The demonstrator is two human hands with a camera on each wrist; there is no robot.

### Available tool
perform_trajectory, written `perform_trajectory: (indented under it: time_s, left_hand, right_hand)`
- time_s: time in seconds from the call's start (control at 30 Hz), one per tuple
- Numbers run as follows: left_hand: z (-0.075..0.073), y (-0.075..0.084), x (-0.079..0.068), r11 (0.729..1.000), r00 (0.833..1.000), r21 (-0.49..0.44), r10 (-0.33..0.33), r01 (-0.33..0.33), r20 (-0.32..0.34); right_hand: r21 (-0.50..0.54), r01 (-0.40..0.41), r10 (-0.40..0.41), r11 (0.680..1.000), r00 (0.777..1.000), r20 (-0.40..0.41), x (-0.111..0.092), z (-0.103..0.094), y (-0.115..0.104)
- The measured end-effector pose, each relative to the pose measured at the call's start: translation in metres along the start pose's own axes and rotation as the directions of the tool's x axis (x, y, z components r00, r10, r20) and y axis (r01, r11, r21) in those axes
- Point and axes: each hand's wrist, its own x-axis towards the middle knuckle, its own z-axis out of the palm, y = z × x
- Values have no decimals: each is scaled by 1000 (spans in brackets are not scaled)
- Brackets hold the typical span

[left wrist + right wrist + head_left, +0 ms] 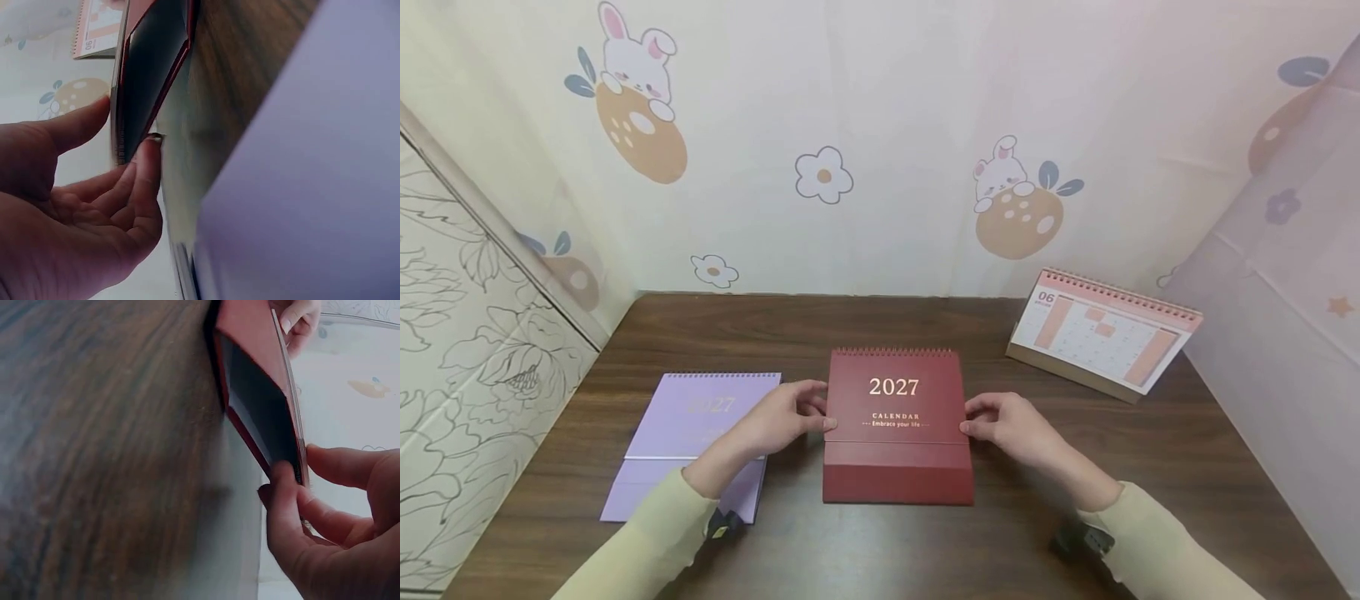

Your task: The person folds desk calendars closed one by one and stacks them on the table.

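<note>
A dark red desk calendar (pixel 897 462) with gold "2027" lettering and a spiral binding along its top stands at the middle of the wooden table. My left hand (pixel 784 418) holds its left side, thumb at the front edge and fingers toward the back. On the opposite side my right hand (pixel 1011 423) grips in the same way. Both wrist views show the calendar's hollow, folded stand (pixel 153 56) from the side, with fingertips at the rear panel (pixel 250 434). Beneath my left forearm in the head view lies a purple 2027 calendar (pixel 692 417), partly hidden by that arm.
A pink and white calendar (pixel 1097 333) showing month 06 stands at the back right of the wooden table (pixel 910 554). Behind the table hangs a pale curtain (pixel 902 233) printed with rabbits and flowers. A floral panel (pixel 482 367) borders the left side.
</note>
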Motion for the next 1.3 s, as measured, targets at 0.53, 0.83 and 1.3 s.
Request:
perform_trajectory:
  time_s: [0.53, 0.83, 1.3]
  left_hand:
    - [4, 3, -5, 970, 1000, 243, 10, -6, -17]
    - [-4, 5, -13, 870, 985, 474, 169, -138, -23]
    - [14, 15, -28, 599, 865, 625, 327, -501, 380]
  right_hand:
    - [-230, 35, -47, 973, 998, -46, -1, 3, -1]
    - [-395, 137, -172, 908, 984, -54, -16, 9, -3]
    - [-629, 376, -436, 680, 898, 66, -39, 23, -11]
